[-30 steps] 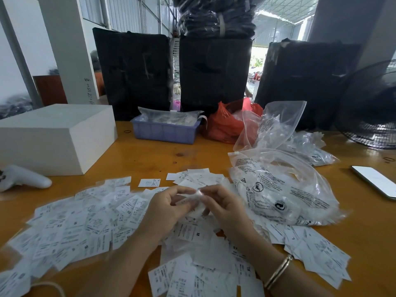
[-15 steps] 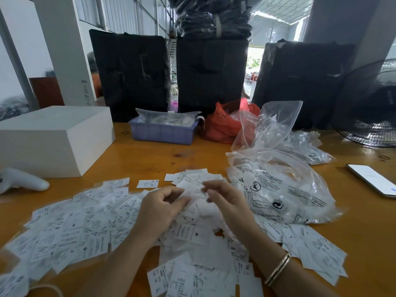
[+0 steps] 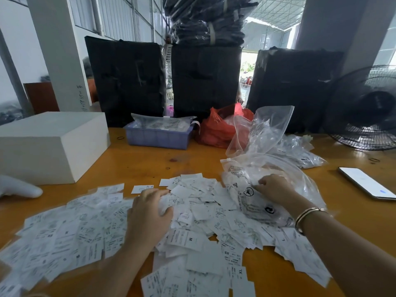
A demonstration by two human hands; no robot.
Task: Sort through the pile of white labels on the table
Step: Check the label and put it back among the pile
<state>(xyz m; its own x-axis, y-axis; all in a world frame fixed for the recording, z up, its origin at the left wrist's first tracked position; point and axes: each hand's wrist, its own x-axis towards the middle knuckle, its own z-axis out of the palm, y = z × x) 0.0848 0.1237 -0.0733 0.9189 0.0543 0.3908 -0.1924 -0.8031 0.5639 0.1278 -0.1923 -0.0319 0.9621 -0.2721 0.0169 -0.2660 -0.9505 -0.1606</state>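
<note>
A wide pile of white labels (image 3: 203,211) with printed size marks covers the near part of the wooden table (image 3: 139,166). My left hand (image 3: 150,211) lies on the middle of the pile, fingers and thumb curled round a small bunch of labels. My right hand (image 3: 276,187), a gold bangle on its wrist, reaches right of the pile and grips the top of a clear printed plastic bag (image 3: 252,202) that holds more white pieces.
A white box (image 3: 49,144) and a white controller (image 3: 17,187) sit at the left. At the back are a blue tray (image 3: 158,138), a red bag (image 3: 216,129) and black wrapped bundles (image 3: 205,82). On the right are a phone (image 3: 366,182) and a fan (image 3: 372,112).
Both hands were together pinching a label above the pile. They have parted: the left dropped onto the pile, the right moved right onto the plastic bag.
</note>
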